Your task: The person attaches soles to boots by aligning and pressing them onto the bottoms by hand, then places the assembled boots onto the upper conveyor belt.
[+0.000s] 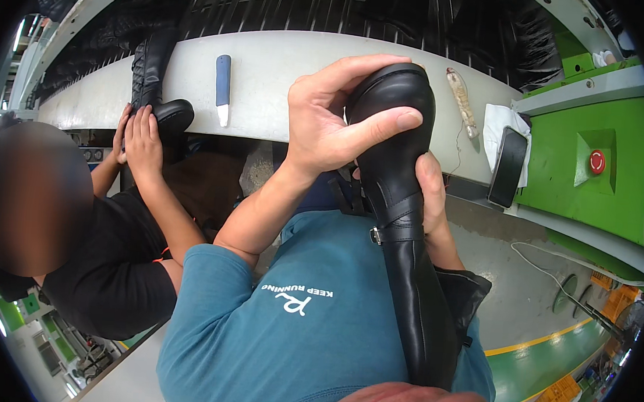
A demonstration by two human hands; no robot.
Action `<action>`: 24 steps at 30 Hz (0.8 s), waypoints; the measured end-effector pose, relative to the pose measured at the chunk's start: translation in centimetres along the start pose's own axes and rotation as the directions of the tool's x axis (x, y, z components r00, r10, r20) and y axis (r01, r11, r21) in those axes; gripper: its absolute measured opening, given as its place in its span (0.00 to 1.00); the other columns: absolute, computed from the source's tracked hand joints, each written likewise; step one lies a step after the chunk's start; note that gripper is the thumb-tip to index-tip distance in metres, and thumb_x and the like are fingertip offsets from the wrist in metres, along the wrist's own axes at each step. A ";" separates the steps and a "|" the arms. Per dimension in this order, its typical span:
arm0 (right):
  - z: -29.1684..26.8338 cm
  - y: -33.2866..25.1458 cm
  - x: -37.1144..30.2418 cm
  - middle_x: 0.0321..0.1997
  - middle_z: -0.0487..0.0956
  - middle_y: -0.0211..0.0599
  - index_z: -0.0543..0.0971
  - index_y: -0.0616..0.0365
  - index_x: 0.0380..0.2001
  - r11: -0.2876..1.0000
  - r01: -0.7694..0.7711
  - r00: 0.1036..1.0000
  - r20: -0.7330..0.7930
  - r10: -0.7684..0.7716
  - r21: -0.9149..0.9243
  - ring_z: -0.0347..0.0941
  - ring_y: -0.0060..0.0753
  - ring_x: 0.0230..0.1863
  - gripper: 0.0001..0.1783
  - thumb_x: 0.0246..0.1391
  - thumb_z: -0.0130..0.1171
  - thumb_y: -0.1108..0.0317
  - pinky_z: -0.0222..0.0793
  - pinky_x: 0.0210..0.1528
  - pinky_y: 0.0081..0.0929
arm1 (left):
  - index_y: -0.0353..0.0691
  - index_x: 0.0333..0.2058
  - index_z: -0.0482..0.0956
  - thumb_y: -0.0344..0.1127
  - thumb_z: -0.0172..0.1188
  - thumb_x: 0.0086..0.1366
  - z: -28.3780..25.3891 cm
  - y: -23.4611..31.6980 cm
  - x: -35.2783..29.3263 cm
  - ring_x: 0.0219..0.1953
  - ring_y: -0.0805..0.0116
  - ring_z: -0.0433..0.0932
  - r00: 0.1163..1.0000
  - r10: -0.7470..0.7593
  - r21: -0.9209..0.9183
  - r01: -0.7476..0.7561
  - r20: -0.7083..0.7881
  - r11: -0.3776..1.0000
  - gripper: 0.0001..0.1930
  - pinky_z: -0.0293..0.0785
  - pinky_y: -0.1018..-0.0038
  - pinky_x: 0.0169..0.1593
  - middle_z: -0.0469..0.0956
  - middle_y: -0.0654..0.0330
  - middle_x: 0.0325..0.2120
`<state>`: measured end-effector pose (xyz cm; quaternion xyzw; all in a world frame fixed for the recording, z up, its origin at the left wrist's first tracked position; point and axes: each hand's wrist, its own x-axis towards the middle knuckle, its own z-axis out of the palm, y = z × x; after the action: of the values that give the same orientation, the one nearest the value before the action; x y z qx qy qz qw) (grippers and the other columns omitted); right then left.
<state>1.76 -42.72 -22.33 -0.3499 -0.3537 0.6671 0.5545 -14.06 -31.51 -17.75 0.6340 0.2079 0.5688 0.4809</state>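
Observation:
A tall black boot (394,146) with a buckled ankle strap is held up in front of my chest, its toe pointing away and its shaft lying back against my body. My left hand (345,118) wraps over the toe end, with the thumb across the front and the fingers around the far edge. On the boot's right side, by the ankle, my right hand (434,200) grips it; most of its fingers are hidden behind the boot.
A pale worktable (270,87) curves ahead, bearing a blue-handled blade tool (223,88) and a worn, light-coloured tool with thread (461,103). A phone (509,168) lies on white cloth beside a green machine (558,193). At left, a co-worker's hands (141,138) touch a quilted black boot (150,69).

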 end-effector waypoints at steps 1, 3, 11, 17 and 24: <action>0.0 0.0 -0.1 0.52 0.82 0.49 0.68 0.69 0.71 1.000 0.002 1.000 0.002 -0.002 -0.004 0.86 0.32 0.43 0.46 0.71 0.52 0.35 0.85 0.43 0.28 | 0.29 0.57 0.87 0.27 0.83 0.60 0.0 0.1 -0.1 0.47 0.64 0.91 1.000 -0.003 0.000 0.003 -0.002 1.000 0.26 0.89 0.69 0.55 0.91 0.49 0.46; 0.0 0.1 -0.2 0.48 0.86 0.48 0.77 0.68 0.63 0.997 -0.009 1.000 -0.022 0.008 -0.074 0.87 0.35 0.45 0.48 0.72 0.43 0.27 0.84 0.47 0.30 | 0.27 0.58 0.86 0.26 0.82 0.61 -0.1 0.4 -0.4 0.49 0.62 0.91 0.999 -0.035 0.010 0.035 0.012 0.999 0.26 0.87 0.68 0.57 0.90 0.47 0.48; 0.4 -0.1 -0.1 0.48 0.86 0.47 0.76 0.68 0.63 0.977 0.079 0.997 -0.011 -0.083 -0.198 0.86 0.35 0.47 0.50 0.70 0.43 0.25 0.82 0.48 0.30 | 0.26 0.59 0.85 0.27 0.79 0.63 0.5 1.6 -0.5 0.51 0.60 0.90 0.996 -0.084 -0.064 0.085 0.024 0.994 0.26 0.86 0.67 0.59 0.90 0.45 0.50; 1.4 -1.9 -0.3 0.59 0.81 0.49 0.68 0.72 0.73 0.976 0.108 0.994 0.000 -0.110 -0.187 0.82 0.33 0.54 0.50 0.68 0.52 0.34 0.79 0.54 0.29 | 0.28 0.60 0.81 0.28 0.79 0.64 -0.1 2.7 -0.3 0.51 0.58 0.91 0.986 -0.073 0.191 0.044 0.149 0.981 0.27 0.87 0.64 0.59 0.90 0.44 0.49; 0.0 -0.5 -1.2 0.57 0.84 0.51 0.69 0.74 0.72 0.979 0.124 0.991 -0.022 -0.129 -0.161 0.83 0.34 0.56 0.46 0.75 0.46 0.37 0.79 0.56 0.29 | 0.32 0.55 0.86 0.31 0.82 0.61 0.2 2.8 -0.2 0.45 0.64 0.91 0.998 0.023 0.062 -0.026 0.053 0.998 0.24 0.87 0.70 0.52 0.91 0.52 0.44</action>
<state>2.18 -43.85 -21.80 -0.3807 -0.4186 0.5942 0.5716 -14.74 -32.98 -15.44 0.6659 0.2055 0.5511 0.4590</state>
